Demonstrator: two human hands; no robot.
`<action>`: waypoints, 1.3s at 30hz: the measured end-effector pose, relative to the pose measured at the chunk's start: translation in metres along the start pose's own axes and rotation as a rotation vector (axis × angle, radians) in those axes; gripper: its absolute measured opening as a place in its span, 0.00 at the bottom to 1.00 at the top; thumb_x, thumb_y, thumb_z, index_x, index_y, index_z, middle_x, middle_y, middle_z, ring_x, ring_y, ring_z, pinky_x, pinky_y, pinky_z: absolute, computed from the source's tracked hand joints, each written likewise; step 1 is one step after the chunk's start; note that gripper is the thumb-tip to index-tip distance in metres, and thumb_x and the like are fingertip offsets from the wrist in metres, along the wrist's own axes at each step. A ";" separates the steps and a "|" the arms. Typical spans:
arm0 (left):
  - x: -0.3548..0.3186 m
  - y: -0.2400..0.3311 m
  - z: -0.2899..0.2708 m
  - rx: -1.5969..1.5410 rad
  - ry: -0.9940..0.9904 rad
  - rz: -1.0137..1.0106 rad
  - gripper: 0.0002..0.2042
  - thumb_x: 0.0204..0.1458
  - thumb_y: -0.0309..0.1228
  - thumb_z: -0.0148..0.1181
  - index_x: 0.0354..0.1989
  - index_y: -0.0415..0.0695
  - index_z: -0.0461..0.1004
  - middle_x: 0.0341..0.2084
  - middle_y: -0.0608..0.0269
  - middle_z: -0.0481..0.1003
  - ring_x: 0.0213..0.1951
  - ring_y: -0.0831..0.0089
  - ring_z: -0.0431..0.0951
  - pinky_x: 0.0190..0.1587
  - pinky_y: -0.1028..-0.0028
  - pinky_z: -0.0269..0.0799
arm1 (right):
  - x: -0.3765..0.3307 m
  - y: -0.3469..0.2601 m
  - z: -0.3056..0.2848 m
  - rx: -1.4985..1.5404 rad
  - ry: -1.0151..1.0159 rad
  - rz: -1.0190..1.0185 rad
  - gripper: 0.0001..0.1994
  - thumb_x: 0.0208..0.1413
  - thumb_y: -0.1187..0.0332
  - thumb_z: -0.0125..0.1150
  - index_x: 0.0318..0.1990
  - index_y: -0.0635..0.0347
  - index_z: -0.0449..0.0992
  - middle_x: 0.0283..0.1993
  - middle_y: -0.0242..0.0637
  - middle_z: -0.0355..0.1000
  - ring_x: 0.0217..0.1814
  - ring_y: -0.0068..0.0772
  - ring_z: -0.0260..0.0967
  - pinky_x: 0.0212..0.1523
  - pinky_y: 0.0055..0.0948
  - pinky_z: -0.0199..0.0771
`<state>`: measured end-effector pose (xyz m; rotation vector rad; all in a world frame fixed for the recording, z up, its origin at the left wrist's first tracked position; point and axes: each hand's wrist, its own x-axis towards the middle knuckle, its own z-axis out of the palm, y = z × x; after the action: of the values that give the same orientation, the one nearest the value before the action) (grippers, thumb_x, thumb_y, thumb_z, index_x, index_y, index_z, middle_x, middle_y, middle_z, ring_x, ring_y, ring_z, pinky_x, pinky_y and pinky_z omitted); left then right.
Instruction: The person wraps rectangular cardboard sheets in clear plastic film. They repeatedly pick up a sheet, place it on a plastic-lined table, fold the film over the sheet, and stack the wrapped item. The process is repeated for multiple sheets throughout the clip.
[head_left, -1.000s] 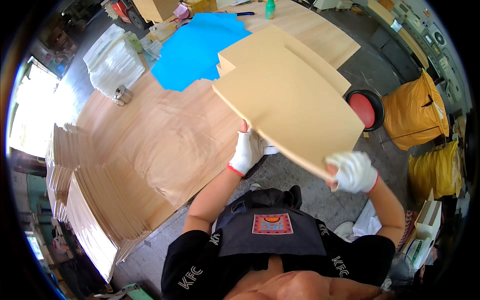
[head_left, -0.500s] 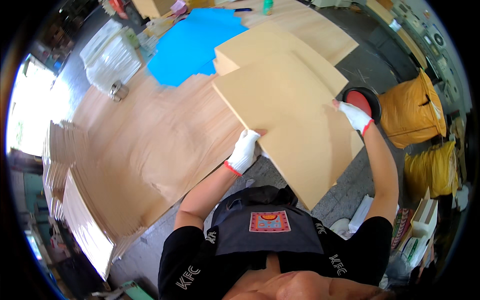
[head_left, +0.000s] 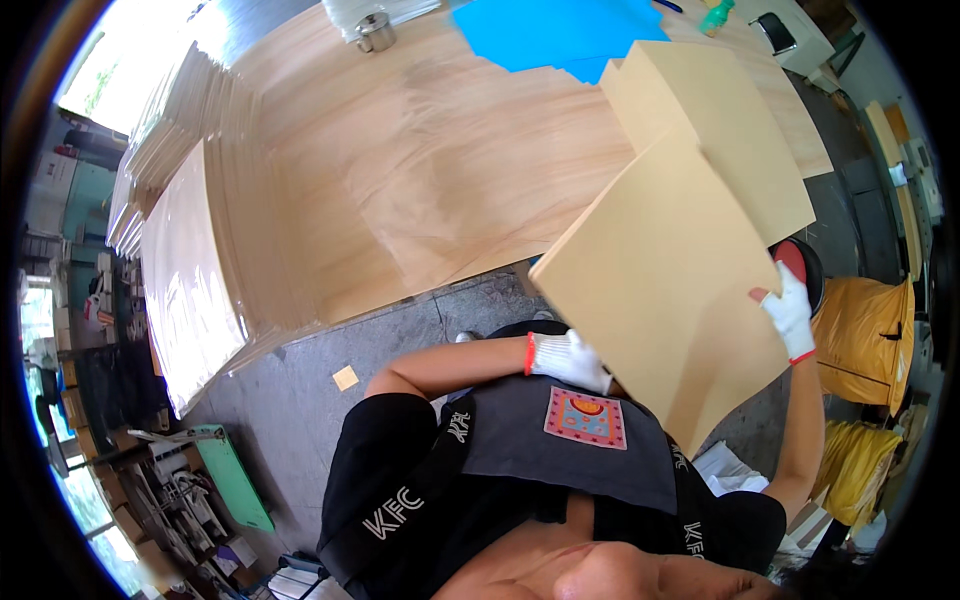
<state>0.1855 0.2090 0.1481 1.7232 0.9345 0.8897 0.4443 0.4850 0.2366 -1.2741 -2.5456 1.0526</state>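
A large tan cardboard sheet (head_left: 660, 280), or a thin stack of such sheets, is tilted in front of my body at the table's near right. My right hand (head_left: 788, 312), in a white glove with a red cuff, grips its right edge, thumb on top and fingers out of sight beneath. Against its near left edge is my gloved left hand (head_left: 570, 360), close to my apron. That hand's fingertips run under the sheet, so their grip is hidden. Just beyond, the tan stack (head_left: 735, 125) on the table meets the sheet's far corner.
Clear-wrapped tan packs (head_left: 190, 270) are piled at the table's left end. Blue sheets (head_left: 560, 35), a metal cup (head_left: 376, 33) and a green bottle (head_left: 716, 18) are at the far side. Yellow sacks (head_left: 865, 340) and a red-topped stool (head_left: 790, 258) stand at right.
The view has swung left. My left hand has shifted from the sheet's left side to its near edge, closer to my apron. The sheet has turned, with my right hand still gripping its right edge.
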 end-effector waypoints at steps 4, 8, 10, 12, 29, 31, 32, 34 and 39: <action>-0.058 -0.026 -0.008 0.285 -0.069 0.051 0.19 0.47 0.34 0.60 0.49 0.44 0.73 0.45 0.52 0.75 0.44 0.58 0.76 0.44 0.64 0.74 | -0.007 0.030 0.087 -0.064 0.063 -0.073 0.34 0.41 0.58 0.74 0.53 0.70 0.68 0.40 0.45 0.78 0.40 0.31 0.76 0.42 0.28 0.73; -0.136 -0.066 -0.032 0.671 0.302 -0.080 0.21 0.43 0.34 0.59 0.49 0.45 0.72 0.44 0.52 0.73 0.47 0.55 0.73 0.47 0.61 0.71 | -0.018 0.005 0.173 0.065 -0.080 -0.094 0.34 0.41 0.61 0.73 0.52 0.75 0.67 0.40 0.48 0.77 0.42 0.33 0.77 0.42 0.30 0.74; -0.183 -0.105 -0.052 0.852 0.620 -0.398 0.20 0.39 0.33 0.60 0.45 0.47 0.71 0.39 0.54 0.73 0.45 0.55 0.72 0.45 0.59 0.71 | -0.016 -0.007 0.193 -0.160 -0.192 -0.016 0.37 0.39 0.51 0.71 0.51 0.73 0.68 0.40 0.56 0.75 0.44 0.46 0.75 0.43 0.36 0.74; -0.207 -0.113 -0.072 0.960 0.772 -0.817 0.17 0.39 0.31 0.59 0.42 0.48 0.70 0.35 0.57 0.71 0.41 0.55 0.71 0.41 0.59 0.70 | -0.007 -0.042 0.200 -0.275 -0.271 -0.011 0.36 0.38 0.46 0.69 0.48 0.69 0.70 0.38 0.58 0.74 0.43 0.53 0.74 0.42 0.40 0.73; -0.249 -0.076 -0.086 0.923 0.990 -0.753 0.13 0.44 0.26 0.58 0.40 0.54 0.74 0.32 0.63 0.71 0.30 0.61 0.75 0.29 0.63 0.72 | 0.068 -0.097 0.228 -0.388 -0.619 -0.080 0.40 0.38 0.46 0.68 0.55 0.68 0.69 0.49 0.55 0.73 0.51 0.48 0.72 0.51 0.36 0.70; -0.264 -0.071 -0.080 0.961 1.000 -0.680 0.12 0.46 0.26 0.57 0.41 0.54 0.74 0.30 0.63 0.72 0.28 0.61 0.76 0.28 0.65 0.72 | 0.063 -0.106 0.221 -0.320 -0.627 0.008 0.33 0.40 0.48 0.67 0.50 0.63 0.72 0.44 0.50 0.75 0.46 0.45 0.74 0.47 0.35 0.71; -0.268 -0.066 -0.079 0.933 1.009 -0.641 0.11 0.49 0.26 0.56 0.42 0.52 0.75 0.30 0.62 0.72 0.30 0.60 0.76 0.29 0.66 0.72 | 0.060 -0.108 0.219 -0.286 -0.633 0.053 0.30 0.41 0.49 0.67 0.48 0.60 0.74 0.42 0.48 0.76 0.44 0.43 0.74 0.45 0.35 0.71; -0.270 -0.056 -0.078 0.827 0.986 -0.622 0.11 0.50 0.25 0.56 0.42 0.50 0.74 0.32 0.61 0.73 0.30 0.59 0.77 0.29 0.65 0.72 | 0.057 -0.077 0.225 -0.177 -0.529 0.035 0.25 0.42 0.51 0.67 0.43 0.58 0.75 0.39 0.44 0.77 0.40 0.40 0.75 0.42 0.34 0.71; -0.262 -0.052 -0.074 0.657 1.108 -0.546 0.13 0.51 0.22 0.55 0.45 0.48 0.73 0.35 0.58 0.74 0.31 0.57 0.77 0.30 0.65 0.72 | 0.058 -0.049 0.230 0.001 -0.447 0.061 0.25 0.43 0.53 0.69 0.44 0.62 0.75 0.40 0.43 0.77 0.42 0.33 0.75 0.42 0.31 0.71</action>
<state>-0.0056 0.0202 0.0808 1.2243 2.5060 1.2296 0.2865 0.3847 0.0820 -1.2375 -2.8269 1.4986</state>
